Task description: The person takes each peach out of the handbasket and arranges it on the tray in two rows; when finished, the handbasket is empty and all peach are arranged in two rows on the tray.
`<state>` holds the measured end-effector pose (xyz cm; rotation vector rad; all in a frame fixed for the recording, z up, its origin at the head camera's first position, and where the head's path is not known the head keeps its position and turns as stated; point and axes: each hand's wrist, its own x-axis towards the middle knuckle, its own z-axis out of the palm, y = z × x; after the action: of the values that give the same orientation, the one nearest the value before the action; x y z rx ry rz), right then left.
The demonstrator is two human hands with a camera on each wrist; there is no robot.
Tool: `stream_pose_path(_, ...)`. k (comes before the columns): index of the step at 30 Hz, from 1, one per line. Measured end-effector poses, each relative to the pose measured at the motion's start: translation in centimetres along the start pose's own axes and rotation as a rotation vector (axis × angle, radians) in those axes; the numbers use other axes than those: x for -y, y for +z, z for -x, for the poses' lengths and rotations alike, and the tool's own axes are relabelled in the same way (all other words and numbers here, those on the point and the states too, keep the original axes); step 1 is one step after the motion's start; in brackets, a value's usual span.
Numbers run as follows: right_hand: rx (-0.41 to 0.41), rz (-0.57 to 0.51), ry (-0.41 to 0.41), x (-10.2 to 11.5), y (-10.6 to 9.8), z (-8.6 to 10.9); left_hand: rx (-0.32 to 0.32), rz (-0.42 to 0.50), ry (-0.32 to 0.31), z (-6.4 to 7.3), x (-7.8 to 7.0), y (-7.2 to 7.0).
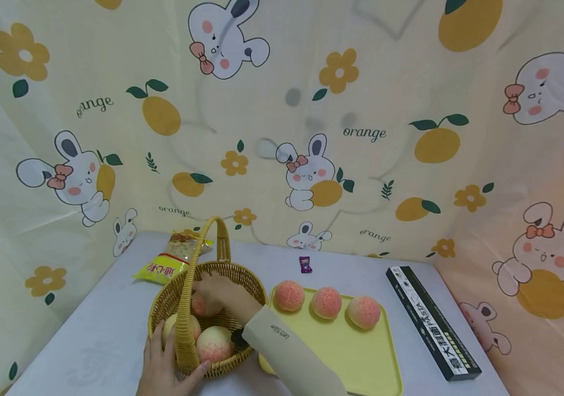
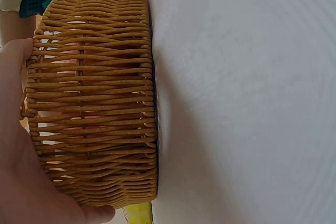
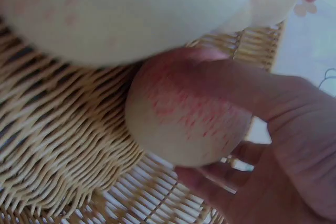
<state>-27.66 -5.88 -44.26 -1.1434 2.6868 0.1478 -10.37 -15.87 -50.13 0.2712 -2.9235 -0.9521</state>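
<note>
Looks whitish across the bench [image 1: 89, 330]; carries a wicker basket [image 1: 163, 301], a yellow bag [image 1: 168, 261] behind it, a yellow tray [image 1: 351, 357] just beside, a small purple packet [image 1: 305, 264] beyond, and a long black box [image 1: 432, 323] at right.

Right of the basket [image 1: 164, 301] holding peaches [image 1: 215, 345] lies the tray [image 1: 351, 352], then the box [image 1: 432, 323].

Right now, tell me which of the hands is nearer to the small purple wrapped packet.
Right. The right hand grips a round pink-and-cream peach inside the golden wicker basket, left of the packet; the left hand holds the basket's near side, farther away.
</note>
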Motion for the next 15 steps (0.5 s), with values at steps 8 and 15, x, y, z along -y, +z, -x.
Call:
stream_pose_path(8, -0.053, -0.187, -0.152, -1.8, -0.3, 0.0, -0.059, 0.007, 0.041, 0.4, 0.1, 0.1)
stream_pose_path(15, -0.097, -0.396, -0.268, -3.1, -1.4, 0.0, -0.134, 0.022, 0.108, 0.4, 0.4, 0.5)
